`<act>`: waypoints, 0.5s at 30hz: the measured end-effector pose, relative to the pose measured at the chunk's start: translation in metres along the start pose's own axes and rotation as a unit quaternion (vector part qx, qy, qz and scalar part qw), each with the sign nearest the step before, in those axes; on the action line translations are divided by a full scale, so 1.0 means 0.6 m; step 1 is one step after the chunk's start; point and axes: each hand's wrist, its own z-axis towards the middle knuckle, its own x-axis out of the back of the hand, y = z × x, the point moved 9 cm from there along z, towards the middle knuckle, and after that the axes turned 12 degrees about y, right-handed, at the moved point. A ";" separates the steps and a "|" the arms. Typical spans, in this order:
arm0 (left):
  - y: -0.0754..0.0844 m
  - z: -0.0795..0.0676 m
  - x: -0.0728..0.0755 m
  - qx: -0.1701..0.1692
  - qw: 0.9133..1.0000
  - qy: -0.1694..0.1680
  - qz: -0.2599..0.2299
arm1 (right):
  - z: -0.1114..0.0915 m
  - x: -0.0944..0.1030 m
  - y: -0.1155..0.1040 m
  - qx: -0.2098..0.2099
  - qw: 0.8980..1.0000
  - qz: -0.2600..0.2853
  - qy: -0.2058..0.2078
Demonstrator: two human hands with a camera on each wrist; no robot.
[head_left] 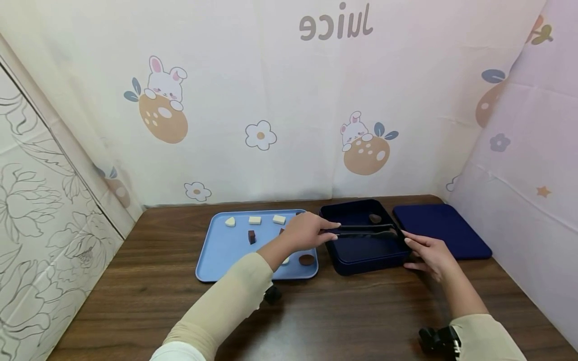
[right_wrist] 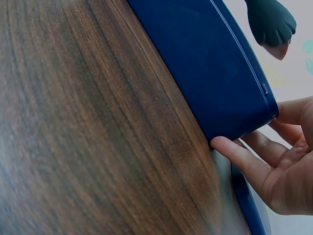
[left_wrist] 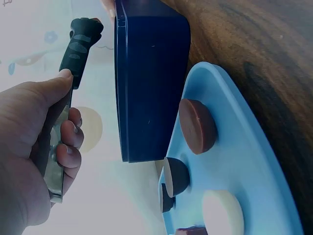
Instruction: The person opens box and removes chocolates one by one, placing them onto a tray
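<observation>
My left hand holds a pair of tongs with dark tips over a navy blue box. In the right wrist view, a brown piece shows at the tips of the tongs. Inside the box lies a dark brown chocolate piece. My right hand grips the box's right side, fingers spread from rim to bottom edge. Left of the box, a light blue tray bears several white and brown chocolate pieces, among them a round brown one. My left forearm hides part of the tray.
A flat navy lid lies right of the box, by the side curtain. All of it stands on a dark wood table. A printed curtain hangs behind the table's back edge.
</observation>
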 end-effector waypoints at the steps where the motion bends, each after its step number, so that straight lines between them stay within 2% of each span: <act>1: 0.000 -0.004 0.003 -0.002 1.000 0.004 -0.004 | 0.000 0.000 0.000 0.000 1.000 0.000 0.000; 8: -0.007 -0.027 0.020 -0.014 0.999 0.039 -0.036 | -0.001 -0.001 -0.001 0.001 1.000 -0.001 -0.002; 15: -0.016 -0.057 0.037 -0.023 0.998 0.057 -0.026 | -0.003 -0.001 -0.002 0.002 1.000 -0.001 -0.001</act>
